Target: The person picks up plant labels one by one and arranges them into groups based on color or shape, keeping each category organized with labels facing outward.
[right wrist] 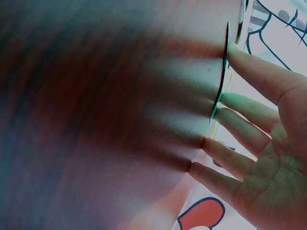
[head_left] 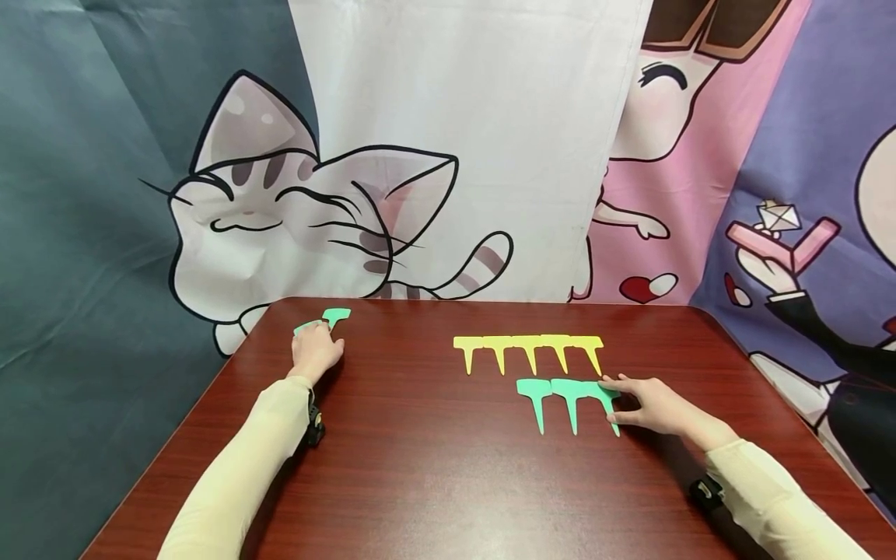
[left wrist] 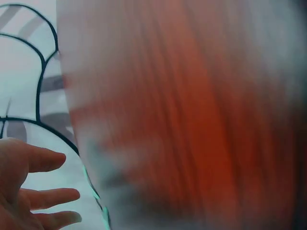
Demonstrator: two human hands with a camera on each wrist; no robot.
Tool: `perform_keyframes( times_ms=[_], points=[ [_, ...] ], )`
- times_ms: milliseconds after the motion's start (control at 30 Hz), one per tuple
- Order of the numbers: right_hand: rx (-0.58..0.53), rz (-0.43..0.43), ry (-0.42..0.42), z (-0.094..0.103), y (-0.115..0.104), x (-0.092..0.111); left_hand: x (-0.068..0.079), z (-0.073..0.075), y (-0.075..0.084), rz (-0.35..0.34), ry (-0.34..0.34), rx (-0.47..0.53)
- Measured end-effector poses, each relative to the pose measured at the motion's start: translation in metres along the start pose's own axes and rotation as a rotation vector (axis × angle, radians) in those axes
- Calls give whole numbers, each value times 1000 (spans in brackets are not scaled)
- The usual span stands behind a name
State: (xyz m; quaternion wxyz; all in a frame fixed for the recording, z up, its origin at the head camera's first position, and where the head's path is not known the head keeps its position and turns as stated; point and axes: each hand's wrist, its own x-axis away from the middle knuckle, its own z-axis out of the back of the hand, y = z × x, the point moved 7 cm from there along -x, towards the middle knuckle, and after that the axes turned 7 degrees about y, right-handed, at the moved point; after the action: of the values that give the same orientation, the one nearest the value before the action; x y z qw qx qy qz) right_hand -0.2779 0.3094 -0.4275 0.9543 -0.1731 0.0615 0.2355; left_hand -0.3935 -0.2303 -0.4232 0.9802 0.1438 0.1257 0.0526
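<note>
In the head view, a row of three green T-shaped plant labels [head_left: 535, 387] lies on the brown table [head_left: 420, 482]. My right hand [head_left: 654, 404] rests at the right end of this row, touching the last green label [right wrist: 221, 79] with thumb and fingertips. Its fingers are spread and fairly straight in the right wrist view. At the far left, my left hand [head_left: 316, 350] reaches over two more green labels [head_left: 337, 314], partly covering one. The left wrist view shows the thumb and fingers apart, with green edges just beyond the fingertips.
Several yellow T-shaped labels [head_left: 528, 342] stand in a joined line behind the green row, stems toward me. A cartoon-printed cloth [head_left: 476, 117] hangs behind the table's far edge. Both wrists carry a dark strapped device [head_left: 315, 420].
</note>
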Motion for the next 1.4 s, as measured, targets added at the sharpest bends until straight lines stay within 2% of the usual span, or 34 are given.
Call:
perform_keyframes(
  times_ms=[300,600,800,1067,1267,1400],
  points=[
    [9,1,9,-1,3,-1,-10,4,-29,55,13,1],
    [2,5,10,-1,2,-1,-16,0,-49,146,-21,6],
    [-2,12,12,-1,1,0,-17,0,-51,161,-12,11],
    [5,13,19,-1,2,1,-21,-2,-52,222,-23,-3],
    [6,14,17,-1,3,0,-22,-1,-55,263,-13,34],
    [1,9,15,-1,4,1,-21,0,-54,303,-29,55]
  ],
)
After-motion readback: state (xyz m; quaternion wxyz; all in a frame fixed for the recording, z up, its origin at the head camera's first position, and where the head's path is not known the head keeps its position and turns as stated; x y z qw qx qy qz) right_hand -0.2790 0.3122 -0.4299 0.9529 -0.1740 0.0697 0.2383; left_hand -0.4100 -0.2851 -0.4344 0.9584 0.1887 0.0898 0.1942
